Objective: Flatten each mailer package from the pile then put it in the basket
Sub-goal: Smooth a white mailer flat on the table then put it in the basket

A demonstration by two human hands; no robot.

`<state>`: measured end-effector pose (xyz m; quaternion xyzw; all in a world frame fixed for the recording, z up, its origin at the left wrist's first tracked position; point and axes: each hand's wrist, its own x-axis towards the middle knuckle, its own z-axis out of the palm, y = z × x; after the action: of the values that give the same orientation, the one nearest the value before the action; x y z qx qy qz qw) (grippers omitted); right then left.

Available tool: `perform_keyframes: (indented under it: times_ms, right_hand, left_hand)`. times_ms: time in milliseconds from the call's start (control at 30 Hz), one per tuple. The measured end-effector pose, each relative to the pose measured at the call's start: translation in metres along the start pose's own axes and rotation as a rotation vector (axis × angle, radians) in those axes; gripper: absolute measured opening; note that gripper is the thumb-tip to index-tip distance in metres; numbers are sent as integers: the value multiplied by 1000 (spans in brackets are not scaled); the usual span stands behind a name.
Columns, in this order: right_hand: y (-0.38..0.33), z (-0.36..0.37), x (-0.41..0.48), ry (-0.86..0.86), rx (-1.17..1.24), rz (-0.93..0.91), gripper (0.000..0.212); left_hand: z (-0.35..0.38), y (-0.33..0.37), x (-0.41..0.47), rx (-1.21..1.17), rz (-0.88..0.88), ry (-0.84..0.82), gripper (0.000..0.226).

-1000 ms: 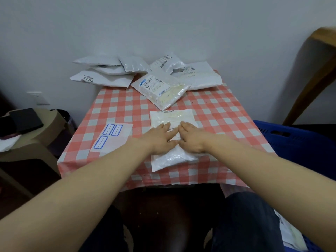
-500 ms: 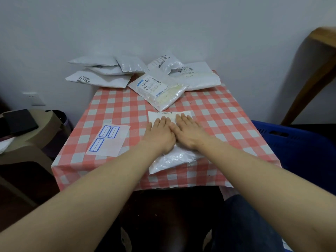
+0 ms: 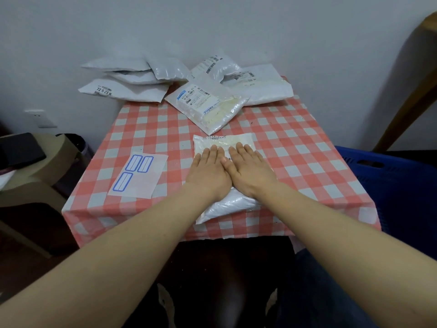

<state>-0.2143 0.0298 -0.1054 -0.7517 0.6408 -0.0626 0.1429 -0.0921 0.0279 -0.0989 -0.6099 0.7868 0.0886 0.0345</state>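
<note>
Your left grip [image 3: 208, 172] and right grip [image 3: 250, 171] lie flat, fingers straight, thumbs touching, both pressing the white mailer [image 3: 227, 205] near the desk's [image 3: 295, 143] 6 o'clock edge. The pile [image 3: 208, 100] sits at 12 o'clock, the blue basket [image 3: 390, 185] at 3 o'clock.

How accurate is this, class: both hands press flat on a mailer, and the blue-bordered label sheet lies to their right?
One slip: the head view shows the label sheet to their left. The left hand and right hand do press flat on the mailer.
</note>
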Motion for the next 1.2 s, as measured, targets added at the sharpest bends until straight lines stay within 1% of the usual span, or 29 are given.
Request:
perform_keyframes:
  times_ms: [500, 633, 667, 767, 833, 933, 1067, 1167, 1200]
  right_hand:
    - [2, 4, 3, 16, 9, 2, 63]
    - [-2, -9, 4, -83, 108, 41, 59]
    - [-3, -12, 4, -71, 144, 69, 56]
    - [-1, -24, 3, 111, 197, 223, 52]
    - [-1, -26, -1, 112, 163, 298, 51]
    - [-4, -25, 1, 84, 151, 283, 47]
    - [-10, -30, 7, 169, 306, 236, 43]
    - [-13, -46, 15, 265, 274, 212, 31]
    - [-13, -52, 19, 253, 240, 210, 31]
  left_hand:
    - [4, -1, 3, -25, -4, 10, 60]
    - [2, -1, -1, -131, -12, 34, 57]
    - [1, 0, -3, -168, -41, 69, 57]
    - [-5, -3, -5, -287, -166, 181, 60]
    - [-8, -4, -7, -314, -203, 179, 62]
    - [-11, -5, -5, -391, -184, 197, 65]
    - [-17, -3, 5, -450, -86, 306, 59]
    - [-33, -6, 12, -442, -76, 352, 59]
    - [-39, -8, 14, -390, -91, 346, 60]
